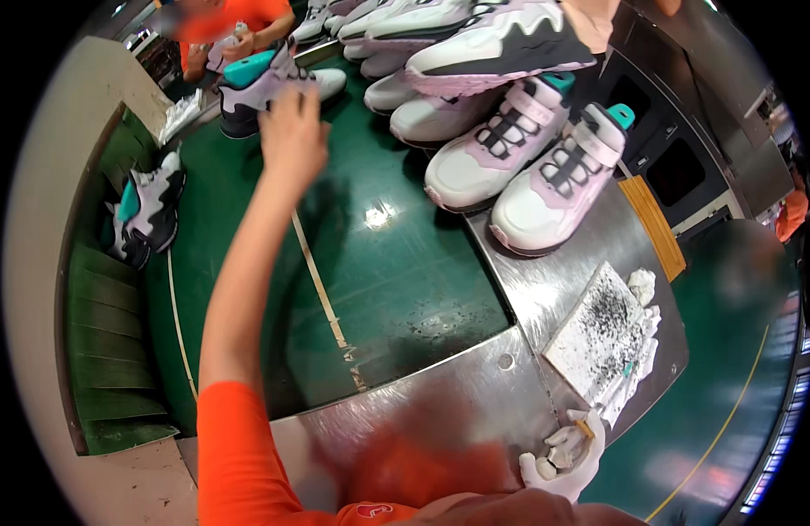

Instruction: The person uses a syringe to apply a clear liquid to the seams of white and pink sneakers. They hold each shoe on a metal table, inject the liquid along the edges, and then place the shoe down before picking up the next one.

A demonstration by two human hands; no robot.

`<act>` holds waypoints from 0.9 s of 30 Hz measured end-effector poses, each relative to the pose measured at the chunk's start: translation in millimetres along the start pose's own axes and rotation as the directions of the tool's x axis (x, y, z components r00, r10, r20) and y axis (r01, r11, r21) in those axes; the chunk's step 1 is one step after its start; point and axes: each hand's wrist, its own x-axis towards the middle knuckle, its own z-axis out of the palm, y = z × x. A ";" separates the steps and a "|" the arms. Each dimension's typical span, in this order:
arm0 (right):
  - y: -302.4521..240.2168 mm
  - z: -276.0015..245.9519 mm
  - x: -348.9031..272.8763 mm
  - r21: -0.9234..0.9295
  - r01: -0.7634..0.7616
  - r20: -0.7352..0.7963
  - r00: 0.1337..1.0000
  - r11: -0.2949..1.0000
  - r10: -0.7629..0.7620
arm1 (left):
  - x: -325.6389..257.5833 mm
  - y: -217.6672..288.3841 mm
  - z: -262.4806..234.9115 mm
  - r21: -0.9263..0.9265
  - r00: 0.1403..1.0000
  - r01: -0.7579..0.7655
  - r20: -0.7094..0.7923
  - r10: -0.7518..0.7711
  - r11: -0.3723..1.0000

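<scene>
My bare left hand (pixel 294 133) stretches to the far end of the green belt, slightly blurred, fingers apart. It overlaps the near side of a white, lilac and black sneaker (pixel 254 92) with a teal insert at its collar. Whether the fingertips touch the shoe, I cannot tell. At the lower right, my right hand (pixel 570 458) in a white glove has its fingers curled round a thin tool with a tan handle (pixel 585 429). Most of the tool is hidden. Just beyond this hand lies a white pad (pixel 589 337) speckled black.
Sneakers pile up on a metal ledge at the back right, with one pair (pixel 558 188) nearest. More sneakers (pixel 144 210) rest against the green side wall (pixel 111 351). Crumpled white cloth (pixel 642 287) edges the pad. Across the belt, a person in orange (pixel 247 17) handles a shoe.
</scene>
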 end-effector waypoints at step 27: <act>-0.2 -12.8 18.2 0.318 -0.186 0.129 0.980 0.930 0.152 | -158.1 163.3 -261.6 -0.507 0.839 0.544 0.318 -0.441 0.669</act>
